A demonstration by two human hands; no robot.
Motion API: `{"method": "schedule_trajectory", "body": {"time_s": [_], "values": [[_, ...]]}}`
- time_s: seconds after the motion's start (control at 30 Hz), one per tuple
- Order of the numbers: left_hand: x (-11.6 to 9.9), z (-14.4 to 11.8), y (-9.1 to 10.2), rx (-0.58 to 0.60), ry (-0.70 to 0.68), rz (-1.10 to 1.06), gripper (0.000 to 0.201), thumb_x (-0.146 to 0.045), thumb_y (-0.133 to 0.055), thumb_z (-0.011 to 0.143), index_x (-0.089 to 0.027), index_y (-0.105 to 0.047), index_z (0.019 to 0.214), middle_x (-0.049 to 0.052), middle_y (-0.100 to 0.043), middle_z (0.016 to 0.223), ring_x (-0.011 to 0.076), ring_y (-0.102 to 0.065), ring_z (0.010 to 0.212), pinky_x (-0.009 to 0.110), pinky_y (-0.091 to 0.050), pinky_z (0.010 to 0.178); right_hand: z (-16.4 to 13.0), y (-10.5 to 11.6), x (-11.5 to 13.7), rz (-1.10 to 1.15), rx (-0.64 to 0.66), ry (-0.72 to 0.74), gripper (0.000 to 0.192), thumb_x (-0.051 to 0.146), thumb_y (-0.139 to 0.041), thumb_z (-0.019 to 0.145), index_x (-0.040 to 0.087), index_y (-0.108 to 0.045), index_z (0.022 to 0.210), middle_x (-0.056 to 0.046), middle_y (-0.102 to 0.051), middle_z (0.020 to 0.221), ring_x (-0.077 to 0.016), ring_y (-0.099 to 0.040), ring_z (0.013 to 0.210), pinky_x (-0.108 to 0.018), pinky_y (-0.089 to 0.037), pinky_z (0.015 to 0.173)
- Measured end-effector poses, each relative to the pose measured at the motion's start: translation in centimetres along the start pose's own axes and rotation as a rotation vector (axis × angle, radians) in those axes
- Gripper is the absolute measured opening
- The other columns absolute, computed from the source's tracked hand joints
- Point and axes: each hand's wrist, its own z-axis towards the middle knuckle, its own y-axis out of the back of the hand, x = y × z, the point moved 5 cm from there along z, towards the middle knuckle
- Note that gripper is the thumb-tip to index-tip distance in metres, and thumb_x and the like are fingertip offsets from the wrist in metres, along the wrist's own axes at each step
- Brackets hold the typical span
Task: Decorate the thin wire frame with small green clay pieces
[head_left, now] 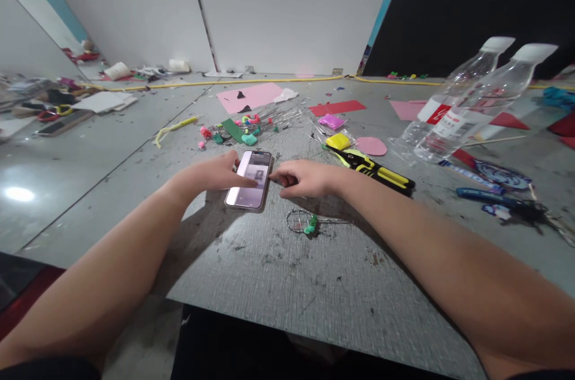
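**Phone flat on board, both hands at it**

Phone [250,179] lying face up, screen lit, centre of frame on grey textured board [287,284]. Left hand [215,173] resting on phone's left edge, thumb across lower screen, other fingers loosely curled; not lifting it. Right hand [303,178] just right of phone, fingers bent, index tip touching phone's right edge; holding nothing.

Just below right hand: small wire loop [300,221] w/ green clay bit [311,226] on it, lying on board. Right of hand, behind wrist: black-yellow cutters [380,173], lying flat. Above those: yellow clay lump [338,141], purple lump [331,121], pink oval cutout [371,145]. Above phone, centre: green clay pieces [248,139] & thin wires w/ coloured beads [274,118]. Further up: pink paper sheet [250,96], red paper strip [336,108]. Upper right of frame: two clear plastic bottles [467,107], white caps, tipped over side by side. Upper left: scissors [56,111] amid clutter.
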Motion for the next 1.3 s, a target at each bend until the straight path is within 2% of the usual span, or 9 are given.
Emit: {"method": "schedule_trajectory", "body": {"time_s": [0.13, 0.27, 0.37, 0.47, 0.6, 0.7, 1.0, 1.13, 1.3], "values": [[-0.3, -0.3, 0.1, -0.067, 0.021, -0.010, 0.076, -0.077, -0.069, 0.069, -0.020, -0.062, 0.119, 0.012, -0.075, 0.098, 0.0321, -0.069, 0.090, 0.034, -0.044, 0.066, 0.0, 0.0, -0.2, 0.012, -0.009, 0.023, 0.014, 0.024, -0.066, 0.084, 0.024, -0.053, 0.082, -0.002, -0.058, 0.088, -0.0204, -0.053, 0.082, -0.034, -0.043, 0.075], [-0.2, -0.4, 0.4, 0.041, 0.041, -0.101, 0.064, -0.067, -0.065, 0.077, -0.019, -0.064, 0.118, 0.010, -0.074, 0.084, 0.0292, -0.070, 0.079, 0.032, -0.044, 0.060, 0.1, -0.1, -0.2, 0.030, -0.013, 0.011, 0.011, 0.023, -0.067, 0.084, 0.023, -0.056, 0.086, -0.003, -0.059, 0.090, -0.0200, -0.054, 0.082, -0.034, -0.044, 0.077], [0.0, -0.5, 0.7, 0.110, 0.018, -0.096, 0.062, -0.058, -0.071, 0.073, -0.020, -0.063, 0.121, 0.011, -0.076, 0.094, 0.0276, -0.072, 0.084, 0.030, -0.047, 0.062, 0.1, -0.1, -0.2, 0.038, 0.004, 0.005, 0.011, 0.023, -0.067, 0.084, 0.022, -0.062, 0.093, -0.003, -0.060, 0.093, -0.0206, -0.055, 0.084, -0.034, -0.044, 0.078], [0.1, -0.8, 0.9, 0.156, 0.007, -0.095, 0.063, -0.053, -0.073, 0.068, -0.021, -0.062, 0.122, 0.012, -0.077, 0.106, 0.0268, -0.073, 0.091, 0.029, -0.049, 0.066, 0.1, -0.1, -0.2, 0.036, 0.010, 0.010, 0.021, 0.024, -0.068, 0.085, 0.020, -0.067, 0.105, -0.004, -0.061, 0.094, -0.0205, -0.055, 0.084, -0.034, -0.044, 0.077], [0.1, -0.9, 0.9, 0.157, -0.005, -0.081, 0.065, -0.054, -0.072, 0.068, -0.020, -0.062, 0.123, 0.011, -0.076, 0.102, 0.0268, -0.071, 0.088, 0.031, -0.049, 0.067, 0.1, 0.0, -0.6, 0.024, 0.027, -0.026, 0.045, 0.027, -0.068, 0.087, 0.019, -0.066, 0.130, -0.002, -0.060, 0.091, -0.0183, -0.051, 0.076, -0.033, -0.041, 0.072], [0.2, -0.7, 0.7, 0.136, -0.015, -0.062, 0.068, -0.058, -0.074, 0.065, -0.020, -0.063, 0.121, 0.011, -0.075, 0.100, 0.0270, -0.069, 0.086, 0.031, -0.046, 0.066, 0.1, 0.0, -0.7, 0.027, 0.029, -0.029, 0.053, 0.027, -0.070, 0.087, 0.016, -0.063, 0.138, -0.002, -0.060, 0.092, -0.0175, -0.049, 0.075, -0.033, -0.040, 0.070], [0.7, -0.1, 0.4, 0.100, -0.023, -0.046, 0.078, -0.058, -0.079, 0.061, -0.019, -0.061, 0.126, 0.011, -0.075, 0.103, 0.0290, -0.069, 0.088, 0.033, -0.046, 0.067, 0.1, 0.1, -0.8, 0.035, 0.022, -0.014, 0.049, 0.028, -0.072, 0.087, 0.014, -0.065, 0.133, 0.000, -0.054, 0.086, -0.0164, -0.045, 0.072, -0.032, -0.038, 0.068], [0.8, 0.1, 0.2, 0.096, 0.022, -0.090, 0.076, -0.057, -0.074, 0.069, -0.017, -0.059, 0.132, 0.013, -0.076, 0.101, 0.0292, -0.070, 0.086, 0.033, -0.046, 0.065, 0.1, 0.1, -0.9, 0.039, 0.019, -0.014, 0.049, 0.027, -0.072, 0.087, 0.014, -0.064, 0.134, 0.001, -0.052, 0.084, -0.0161, -0.044, 0.071, -0.032, -0.038, 0.067], [0.4, 1.0, 0.4, -0.124, -0.080, -0.032, 0.077, -0.052, -0.058, 0.087, -0.015, -0.046, 0.154, 0.015, -0.075, 0.108, 0.0293, -0.069, 0.091, 0.035, -0.047, 0.075, 0.4, 0.0, -1.1, 0.065, 0.017, 0.000, 0.049, 0.029, -0.073, 0.086, 0.016, -0.065, 0.132, 0.001, -0.052, 0.083, -0.0162, -0.044, 0.070, -0.033, -0.037, 0.067]]}}
